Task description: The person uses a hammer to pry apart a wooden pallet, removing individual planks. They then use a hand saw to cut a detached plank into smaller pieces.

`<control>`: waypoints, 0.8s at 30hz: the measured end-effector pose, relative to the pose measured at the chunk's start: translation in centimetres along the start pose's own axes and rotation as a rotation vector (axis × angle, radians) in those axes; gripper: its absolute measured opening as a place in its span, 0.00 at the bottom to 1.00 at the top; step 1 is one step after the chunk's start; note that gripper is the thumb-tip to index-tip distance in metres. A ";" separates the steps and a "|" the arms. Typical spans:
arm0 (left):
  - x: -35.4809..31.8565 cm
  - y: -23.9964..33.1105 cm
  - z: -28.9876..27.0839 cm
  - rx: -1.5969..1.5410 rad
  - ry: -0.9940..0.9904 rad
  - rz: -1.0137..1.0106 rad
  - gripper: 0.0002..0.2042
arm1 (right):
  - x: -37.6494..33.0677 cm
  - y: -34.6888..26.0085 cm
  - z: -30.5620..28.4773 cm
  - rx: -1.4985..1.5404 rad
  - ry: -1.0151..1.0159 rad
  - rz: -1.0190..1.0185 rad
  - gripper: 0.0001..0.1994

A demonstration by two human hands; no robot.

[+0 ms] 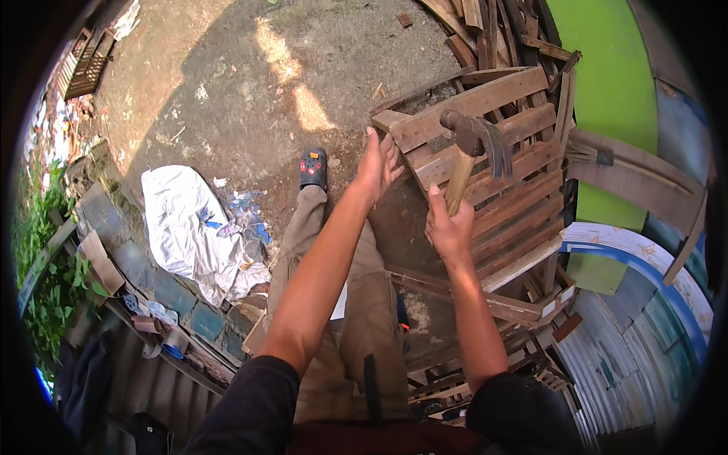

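Observation:
A claw hammer (464, 155) with a wooden handle and a rusty dark head is gripped in my right hand (452, 227), its head raised over a slatted wooden frame (516, 163). My left hand (374, 171) is beside the frame's near left corner, fingers stretched out and apart. Whether its fingertips touch the wood I cannot tell. Several parallel brown slats make up the frame, which leans at a tilt to my right.
Scrap wood (485, 34) is heaped behind the frame. A green panel (607, 91) and corrugated metal sheets (622, 341) stand at the right. White cloth (186, 227) lies on the concrete floor (227, 98) to the left, near my clog (312, 168). A wooden crate (83, 67) sits far left.

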State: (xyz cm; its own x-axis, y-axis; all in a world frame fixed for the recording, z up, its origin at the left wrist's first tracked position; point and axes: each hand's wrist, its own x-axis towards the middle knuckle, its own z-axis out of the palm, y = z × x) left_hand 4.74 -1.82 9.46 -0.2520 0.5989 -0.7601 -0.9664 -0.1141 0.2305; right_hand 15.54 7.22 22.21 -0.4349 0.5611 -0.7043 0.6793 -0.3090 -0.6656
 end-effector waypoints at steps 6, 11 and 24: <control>-0.1 0.6 0.2 0.031 0.041 -0.037 0.48 | 1.5 3.6 0.6 -0.204 -0.050 0.047 0.19; -0.2 0.1 -0.3 0.018 0.008 0.002 0.48 | -0.3 1.7 1.0 -0.080 0.040 -0.248 0.17; -0.3 0.1 -0.6 0.032 -0.039 -0.023 0.49 | 0.0 2.9 1.7 -0.163 0.084 -0.486 0.13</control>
State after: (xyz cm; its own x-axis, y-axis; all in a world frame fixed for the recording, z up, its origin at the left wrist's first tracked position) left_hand 4.69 -2.48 9.39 -0.2274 0.6318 -0.7410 -0.9694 -0.0750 0.2336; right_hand 16.54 5.00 19.89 -0.6787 0.6718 -0.2968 0.4970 0.1225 -0.8591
